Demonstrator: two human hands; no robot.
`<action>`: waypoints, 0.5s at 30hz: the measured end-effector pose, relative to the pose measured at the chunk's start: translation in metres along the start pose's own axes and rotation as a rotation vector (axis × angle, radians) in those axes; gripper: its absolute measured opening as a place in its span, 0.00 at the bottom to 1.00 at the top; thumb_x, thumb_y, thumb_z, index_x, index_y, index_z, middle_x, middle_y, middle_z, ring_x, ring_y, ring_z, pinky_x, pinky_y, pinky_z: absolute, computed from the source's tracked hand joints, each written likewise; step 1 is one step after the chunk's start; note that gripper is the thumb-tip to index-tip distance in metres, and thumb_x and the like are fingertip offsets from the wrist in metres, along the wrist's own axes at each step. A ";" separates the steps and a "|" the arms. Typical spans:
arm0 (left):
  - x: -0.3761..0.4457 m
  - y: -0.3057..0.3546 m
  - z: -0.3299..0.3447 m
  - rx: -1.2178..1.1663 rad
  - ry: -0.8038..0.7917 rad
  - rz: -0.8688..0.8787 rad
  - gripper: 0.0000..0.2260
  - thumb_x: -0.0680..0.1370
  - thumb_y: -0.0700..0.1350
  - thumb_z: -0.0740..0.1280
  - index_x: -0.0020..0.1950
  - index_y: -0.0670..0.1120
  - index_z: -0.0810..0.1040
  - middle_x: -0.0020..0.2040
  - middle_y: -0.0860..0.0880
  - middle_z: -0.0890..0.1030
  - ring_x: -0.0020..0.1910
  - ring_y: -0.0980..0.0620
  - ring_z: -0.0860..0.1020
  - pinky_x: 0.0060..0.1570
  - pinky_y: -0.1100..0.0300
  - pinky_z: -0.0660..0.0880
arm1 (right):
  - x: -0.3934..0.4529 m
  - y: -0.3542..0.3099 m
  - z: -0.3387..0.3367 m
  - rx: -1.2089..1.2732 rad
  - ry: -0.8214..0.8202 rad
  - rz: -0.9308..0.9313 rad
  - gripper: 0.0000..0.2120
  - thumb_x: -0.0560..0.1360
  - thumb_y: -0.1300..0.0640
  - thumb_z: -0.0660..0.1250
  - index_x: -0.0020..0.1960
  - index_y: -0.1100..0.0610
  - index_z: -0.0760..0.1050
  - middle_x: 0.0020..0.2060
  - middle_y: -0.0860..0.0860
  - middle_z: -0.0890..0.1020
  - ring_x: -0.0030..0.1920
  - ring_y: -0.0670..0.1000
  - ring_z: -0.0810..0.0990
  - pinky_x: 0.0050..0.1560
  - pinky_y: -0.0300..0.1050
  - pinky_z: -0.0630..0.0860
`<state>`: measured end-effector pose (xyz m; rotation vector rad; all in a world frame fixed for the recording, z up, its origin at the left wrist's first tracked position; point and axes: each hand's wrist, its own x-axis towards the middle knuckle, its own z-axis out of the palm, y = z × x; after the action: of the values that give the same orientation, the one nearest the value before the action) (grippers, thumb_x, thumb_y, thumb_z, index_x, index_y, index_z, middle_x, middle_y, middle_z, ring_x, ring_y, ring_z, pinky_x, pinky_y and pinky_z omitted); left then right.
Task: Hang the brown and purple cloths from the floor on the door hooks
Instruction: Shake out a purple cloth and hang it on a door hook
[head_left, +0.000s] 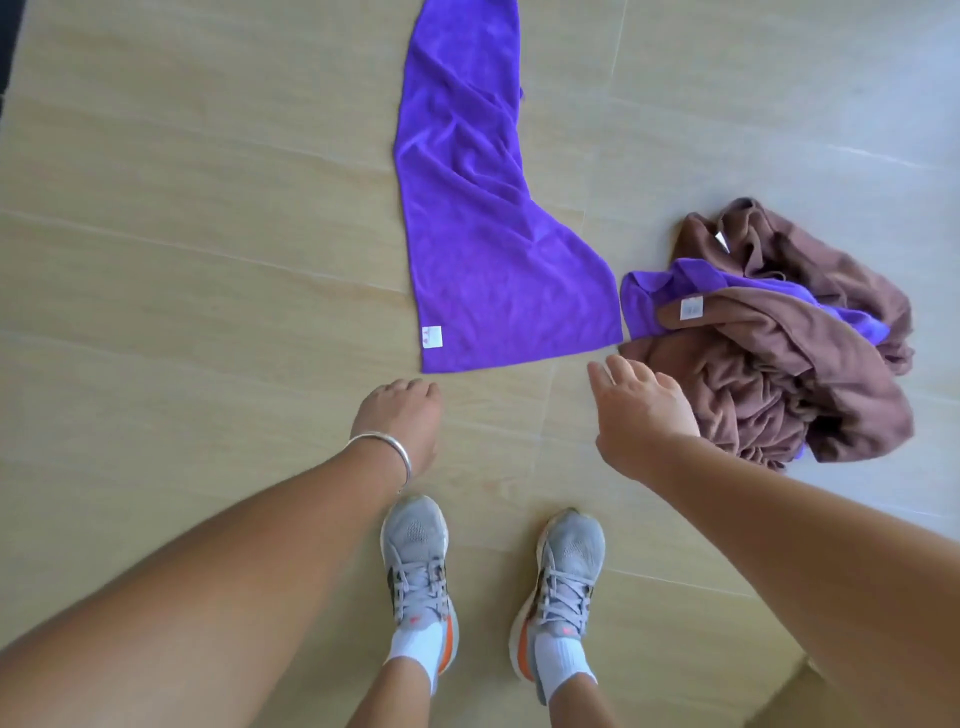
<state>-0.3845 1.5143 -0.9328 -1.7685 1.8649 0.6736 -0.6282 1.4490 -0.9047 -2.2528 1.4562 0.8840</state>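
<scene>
A long purple cloth (472, 208) lies spread flat on the floor ahead of me, a white tag at its near corner. To its right a brown cloth (769, 374) sits crumpled in a heap, with a second purple cloth (675, 291) tangled into it. My right hand (641, 410) reaches down beside the brown heap's near left edge, fingers extended, holding nothing. My left hand (402, 421), with a silver bangle on the wrist, hangs just below the flat purple cloth's near edge, fingers loosely curled and empty. No door or hooks are in view.
The floor (182, 260) is pale wood-look tile. My two feet in grey and orange sneakers (418, 571) stand just behind my hands. A dark edge shows at the far upper left.
</scene>
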 end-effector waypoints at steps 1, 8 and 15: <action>0.016 0.002 0.013 0.014 0.003 0.013 0.17 0.75 0.44 0.63 0.63 0.46 0.70 0.60 0.48 0.75 0.61 0.47 0.73 0.57 0.56 0.69 | 0.014 0.002 0.014 -0.012 -0.002 0.003 0.32 0.71 0.55 0.66 0.71 0.54 0.58 0.66 0.51 0.66 0.67 0.53 0.65 0.63 0.48 0.67; 0.134 0.004 0.095 0.104 0.057 0.060 0.28 0.76 0.47 0.64 0.72 0.39 0.60 0.70 0.41 0.65 0.71 0.44 0.63 0.67 0.53 0.64 | 0.127 0.022 0.102 -0.054 -0.005 0.025 0.30 0.70 0.59 0.66 0.70 0.55 0.59 0.65 0.53 0.65 0.66 0.55 0.66 0.61 0.49 0.69; 0.197 -0.009 0.140 0.072 0.177 0.041 0.35 0.73 0.48 0.65 0.76 0.40 0.57 0.76 0.41 0.58 0.75 0.44 0.57 0.69 0.49 0.60 | 0.206 0.047 0.152 -0.089 0.149 -0.059 0.29 0.71 0.66 0.63 0.70 0.58 0.61 0.64 0.57 0.66 0.60 0.59 0.69 0.52 0.52 0.72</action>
<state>-0.3839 1.4537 -1.1668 -1.7984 2.0204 0.4711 -0.6602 1.3695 -1.1502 -2.4603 1.4293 0.7928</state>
